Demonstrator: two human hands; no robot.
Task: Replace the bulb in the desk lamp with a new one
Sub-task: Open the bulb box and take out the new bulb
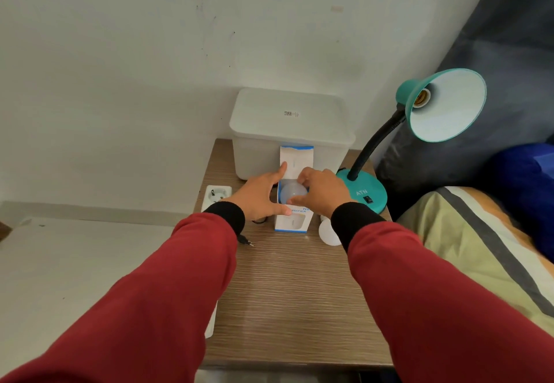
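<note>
A white and blue bulb box stands upright on the wooden side table, its top flap open. The dome of a white bulb shows in the box's opening. My left hand grips the box's left side. My right hand pinches the bulb's dome from the right. The teal desk lamp stands at the table's back right, its shade tilted toward me and its brass socket bare. Another white bulb lies on the table, partly hidden under my right wrist.
A white lidded plastic bin stands behind the box against the wall. A white power strip sits at the table's left edge, with a loose black plug beside it. A bed with a striped cover borders the right.
</note>
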